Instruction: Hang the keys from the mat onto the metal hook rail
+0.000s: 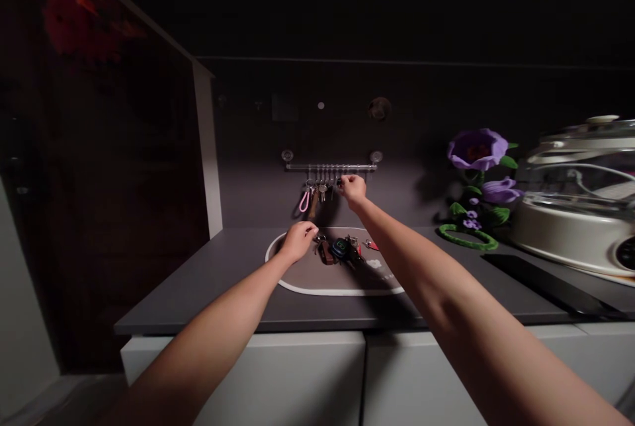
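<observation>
My right hand [353,189] is raised at a clear hook rail [330,167] on the back wall. Its fingers pinch a small dark thing [340,182] too small to make out. To its left, a pink loop keychain [304,201], a brown key fob [314,203] and several keys [323,190] hang from the hooks. Lower down, my left hand [299,241] has its fingertips pressed together above a mat [297,277]; what they grip, if anything, is hidden. Just right of those fingertips lies a pile of keys with a brown leather fob [326,253] and a round dark fob [340,248].
A red fob [372,245] lies on the mat by my right forearm. Purple fabric flowers [477,149] with a green ring base [467,238], a long black flat object [550,286] and a white appliance [570,214] stand to the right. A dark shelf [377,9] overhangs the counter [213,287].
</observation>
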`<state>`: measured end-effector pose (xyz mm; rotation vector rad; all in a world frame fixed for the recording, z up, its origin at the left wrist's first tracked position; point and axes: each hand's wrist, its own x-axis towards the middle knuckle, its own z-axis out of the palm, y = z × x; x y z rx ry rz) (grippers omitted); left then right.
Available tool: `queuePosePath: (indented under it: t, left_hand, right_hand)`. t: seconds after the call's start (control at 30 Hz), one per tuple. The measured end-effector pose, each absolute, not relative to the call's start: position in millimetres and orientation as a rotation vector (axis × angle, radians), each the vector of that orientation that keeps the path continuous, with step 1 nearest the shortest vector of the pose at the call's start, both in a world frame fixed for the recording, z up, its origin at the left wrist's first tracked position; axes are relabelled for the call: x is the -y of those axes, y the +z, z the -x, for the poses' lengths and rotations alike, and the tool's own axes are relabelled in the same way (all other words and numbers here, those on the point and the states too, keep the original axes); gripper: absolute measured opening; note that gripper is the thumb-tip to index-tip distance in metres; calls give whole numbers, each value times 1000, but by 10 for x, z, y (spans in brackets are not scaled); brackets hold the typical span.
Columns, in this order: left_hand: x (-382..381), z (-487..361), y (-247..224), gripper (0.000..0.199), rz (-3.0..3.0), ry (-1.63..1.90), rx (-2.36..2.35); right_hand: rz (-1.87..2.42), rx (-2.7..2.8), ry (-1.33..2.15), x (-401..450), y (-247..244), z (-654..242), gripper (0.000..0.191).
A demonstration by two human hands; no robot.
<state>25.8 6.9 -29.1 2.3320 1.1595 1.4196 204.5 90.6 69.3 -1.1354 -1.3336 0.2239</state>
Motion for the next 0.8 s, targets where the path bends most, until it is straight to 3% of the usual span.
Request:
queuePosePath:
  t: [0.8]
  left_hand:
    - [-87,-260,-288,20,-2307,1410,-1171]
  right_hand:
    - [1218,1082,410,-942,643,-1950,25]
